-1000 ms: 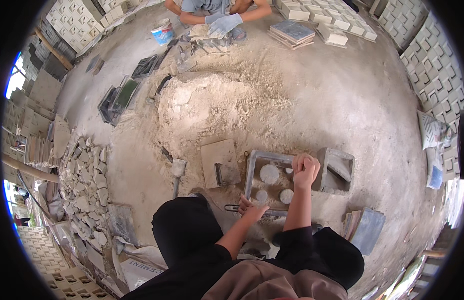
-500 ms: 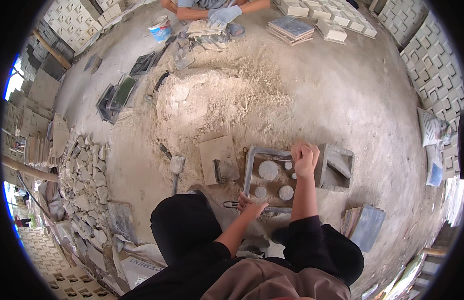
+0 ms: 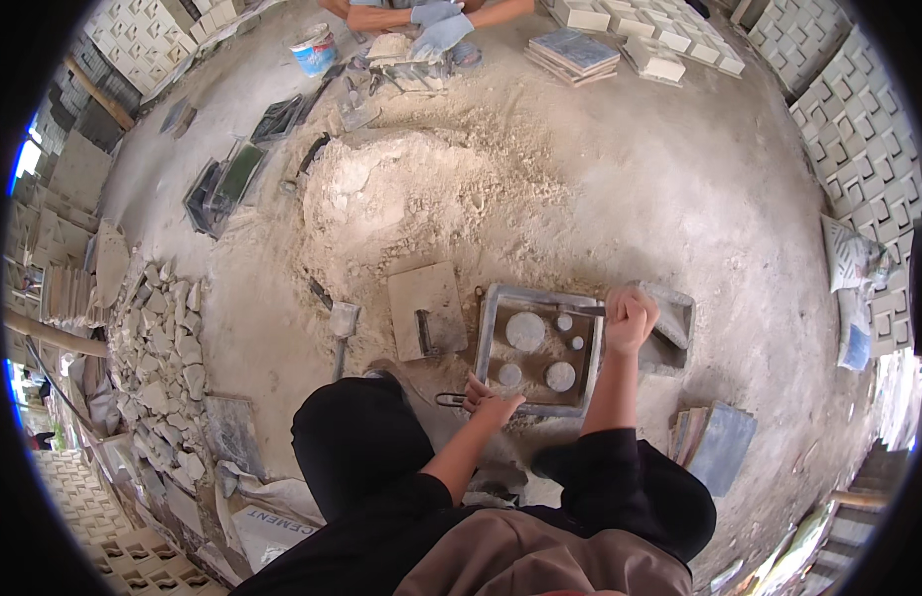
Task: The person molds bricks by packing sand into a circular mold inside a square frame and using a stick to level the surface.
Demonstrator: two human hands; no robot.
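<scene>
In front of me lies a rectangular metal mould (image 3: 488,330) with several round pale discs (image 3: 525,332) set among sandy material inside it. My left hand (image 3: 492,403) grips the mould's near left corner, beside a looped metal handle (image 3: 449,399). Above the far right corner, my right hand (image 3: 630,320) is closed in a fist around a narrow dark metal tool (image 3: 583,310). That tool points left along the far rim; its working end is hard to make out.
A grey box (image 3: 686,338) stands right of the mould, a square board (image 3: 421,298) left of it. Beyond lies a sandy heap (image 3: 401,189). A small shovel (image 3: 344,323), stacked plates (image 3: 724,447) and broken rubble (image 3: 163,368) lie around. Another person's gloved hands (image 3: 441,30) work at the far side.
My right hand has moved slightly right and nearer, and more of the dark tool shows. The left hand stays at the mould's corner. The other person's gloved hands have shifted.
</scene>
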